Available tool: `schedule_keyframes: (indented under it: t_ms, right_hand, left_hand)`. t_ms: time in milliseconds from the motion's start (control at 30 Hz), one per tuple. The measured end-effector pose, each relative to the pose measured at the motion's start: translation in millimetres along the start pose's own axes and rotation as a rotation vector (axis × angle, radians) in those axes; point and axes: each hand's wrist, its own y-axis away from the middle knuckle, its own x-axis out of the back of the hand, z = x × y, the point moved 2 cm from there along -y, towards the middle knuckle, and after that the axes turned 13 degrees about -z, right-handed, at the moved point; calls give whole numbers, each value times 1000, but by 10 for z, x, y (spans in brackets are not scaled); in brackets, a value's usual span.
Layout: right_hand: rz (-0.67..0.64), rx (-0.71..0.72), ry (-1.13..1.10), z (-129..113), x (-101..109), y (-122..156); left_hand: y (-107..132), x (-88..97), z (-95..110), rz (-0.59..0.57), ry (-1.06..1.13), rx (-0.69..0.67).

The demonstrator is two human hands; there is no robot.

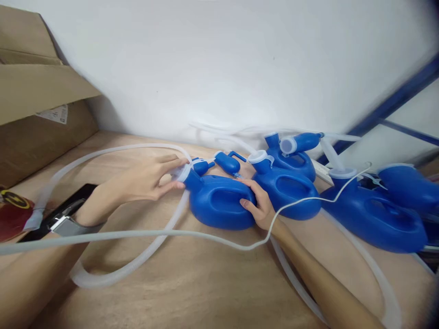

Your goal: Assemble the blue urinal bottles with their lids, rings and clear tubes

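Note:
A blue plastic urinal bottle (219, 217) with a loop handle lies on the wooden table, its neck pointing left. My left hand (144, 180) grips the translucent white cap (185, 174) at the mouth, thumb below and fingers above. Around the bottle's right end my right hand (261, 204) is closed, with the thumb at the handle opening. A clear hose (137, 262) loops over the table around my left forearm. Just behind are a small blue urinal head (227, 162) and another small blue part, partly hidden by the held bottle.
To the right stand more blue urinal bottles (291, 196), some with white collars. A thin white cable (219, 241) crosses in front of my arms. At left are a cardboard box (51, 137), a dark flat object (82, 194) and a red-and-yellow item (15, 210). A white wall rises behind.

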Motion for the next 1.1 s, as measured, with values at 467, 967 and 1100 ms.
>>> schedule_keyframes:
  t_ms: [467, 967, 1100]
  right_hand:
    - [-5, 17, 12, 1, -6, -10]
    - [1, 34, 31, -31, -8, -17]
    - [-5, 37, 31, -29, -1, -11]
  left_hand:
    - [-163, -198, 107, -55, -204, 205]
    - [-211, -151, 145, -82, -168, 267]
    - [-218, -111, 138, -92, -128, 252]
